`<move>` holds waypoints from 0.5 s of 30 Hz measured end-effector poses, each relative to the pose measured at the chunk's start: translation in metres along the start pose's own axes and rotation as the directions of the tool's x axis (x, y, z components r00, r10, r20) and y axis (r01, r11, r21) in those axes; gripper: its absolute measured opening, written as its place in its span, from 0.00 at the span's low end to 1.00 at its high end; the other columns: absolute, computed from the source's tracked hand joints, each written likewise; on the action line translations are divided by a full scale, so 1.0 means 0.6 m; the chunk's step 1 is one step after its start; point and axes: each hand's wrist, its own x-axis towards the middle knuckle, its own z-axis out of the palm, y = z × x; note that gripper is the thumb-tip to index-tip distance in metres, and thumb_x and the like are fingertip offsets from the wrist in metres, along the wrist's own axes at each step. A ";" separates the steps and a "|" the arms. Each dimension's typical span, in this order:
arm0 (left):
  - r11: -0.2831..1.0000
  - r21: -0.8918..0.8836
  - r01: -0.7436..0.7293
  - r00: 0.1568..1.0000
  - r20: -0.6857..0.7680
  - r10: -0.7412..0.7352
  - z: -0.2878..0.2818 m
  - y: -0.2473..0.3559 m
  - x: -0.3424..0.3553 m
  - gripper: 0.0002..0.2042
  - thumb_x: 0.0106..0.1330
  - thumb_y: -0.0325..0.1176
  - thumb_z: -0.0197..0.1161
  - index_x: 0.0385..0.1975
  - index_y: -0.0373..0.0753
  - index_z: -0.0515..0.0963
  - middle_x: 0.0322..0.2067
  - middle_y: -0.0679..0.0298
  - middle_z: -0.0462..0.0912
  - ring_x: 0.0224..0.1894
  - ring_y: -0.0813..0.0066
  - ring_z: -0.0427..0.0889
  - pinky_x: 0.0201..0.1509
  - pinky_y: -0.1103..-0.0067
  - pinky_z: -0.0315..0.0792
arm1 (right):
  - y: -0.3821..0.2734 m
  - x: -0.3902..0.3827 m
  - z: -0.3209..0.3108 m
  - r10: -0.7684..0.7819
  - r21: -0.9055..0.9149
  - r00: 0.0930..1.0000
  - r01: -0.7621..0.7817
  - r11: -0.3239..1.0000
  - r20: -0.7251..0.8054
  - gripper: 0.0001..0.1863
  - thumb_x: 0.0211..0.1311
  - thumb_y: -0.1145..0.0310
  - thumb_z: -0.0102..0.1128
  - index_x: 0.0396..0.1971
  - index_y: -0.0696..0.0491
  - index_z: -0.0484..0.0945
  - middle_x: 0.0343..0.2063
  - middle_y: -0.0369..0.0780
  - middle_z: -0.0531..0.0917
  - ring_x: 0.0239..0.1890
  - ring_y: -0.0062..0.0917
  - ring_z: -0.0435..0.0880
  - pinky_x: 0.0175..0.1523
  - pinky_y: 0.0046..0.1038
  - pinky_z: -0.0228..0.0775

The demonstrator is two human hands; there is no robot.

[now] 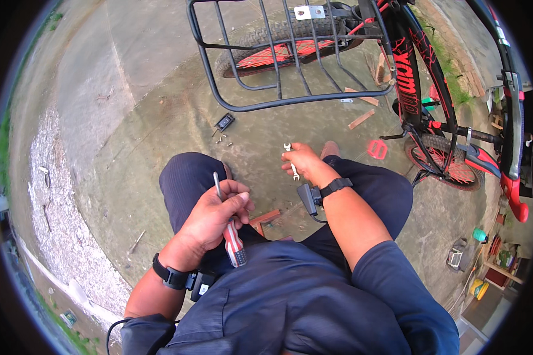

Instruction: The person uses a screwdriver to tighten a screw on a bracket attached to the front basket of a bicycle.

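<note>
My left hand [215, 214] is closed around a screwdriver with a red, grey and black handle [234, 244]. Its metal shaft points away from me, past my thumb. In my right hand [306, 161] is a small silver open-end wrench [292, 163], pinched by the fingers, with both jaws showing. Both hands are held above my knees, apart from each other. Beyond them, a black wire bike carrier [305, 94] juts out from a black and red bicycle [417, 77]. Neither hand touches the bicycle.
A small black box-like part [225, 122] lies on the concrete beside several small screws or bolts [222, 139]. Wood strips [362, 119] and a red pedal-like piece [377, 149] lie near the bicycle. A wood piece [265, 218] rests between my legs. Cluttered shelves [503, 275] stand at the right.
</note>
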 end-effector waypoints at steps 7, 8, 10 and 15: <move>0.897 0.442 0.030 0.953 0.258 -0.159 0.001 -0.019 -0.031 0.21 0.68 0.33 0.63 0.55 0.32 0.66 0.37 0.60 0.81 0.40 0.75 0.81 0.46 0.78 0.76 | -0.009 -0.006 0.014 -0.091 -0.233 0.996 0.084 0.969 -0.017 0.33 0.61 0.65 0.63 0.65 0.57 0.65 0.47 0.44 0.81 0.46 0.29 0.82 0.44 0.34 0.77; 0.804 0.594 -0.027 0.953 0.257 -0.158 -0.004 -0.026 -0.030 0.23 0.66 0.35 0.65 0.56 0.31 0.66 0.39 0.60 0.81 0.44 0.73 0.80 0.50 0.77 0.74 | -0.023 -0.006 0.006 -0.153 -0.229 0.988 0.144 0.963 -0.023 0.32 0.60 0.64 0.65 0.63 0.56 0.67 0.46 0.44 0.82 0.45 0.28 0.83 0.43 0.34 0.77; 0.794 0.601 -0.088 0.944 0.305 -0.126 -0.008 -0.035 -0.035 0.24 0.67 0.31 0.63 0.59 0.31 0.64 0.42 0.58 0.81 0.45 0.73 0.80 0.52 0.76 0.74 | -0.055 -0.008 -0.018 -0.213 -0.146 0.977 0.208 0.967 -0.017 0.29 0.60 0.64 0.65 0.61 0.55 0.70 0.47 0.42 0.82 0.46 0.28 0.83 0.44 0.33 0.77; 0.934 0.355 0.043 0.982 0.159 -0.105 -0.001 -0.010 -0.051 0.21 0.68 0.24 0.58 0.60 0.34 0.63 0.44 0.57 0.81 0.41 0.72 0.82 0.47 0.76 0.77 | -0.206 -0.089 -0.138 -0.445 0.066 0.890 0.452 0.890 -0.098 0.21 0.65 0.65 0.60 0.57 0.52 0.74 0.48 0.40 0.82 0.45 0.29 0.84 0.46 0.31 0.77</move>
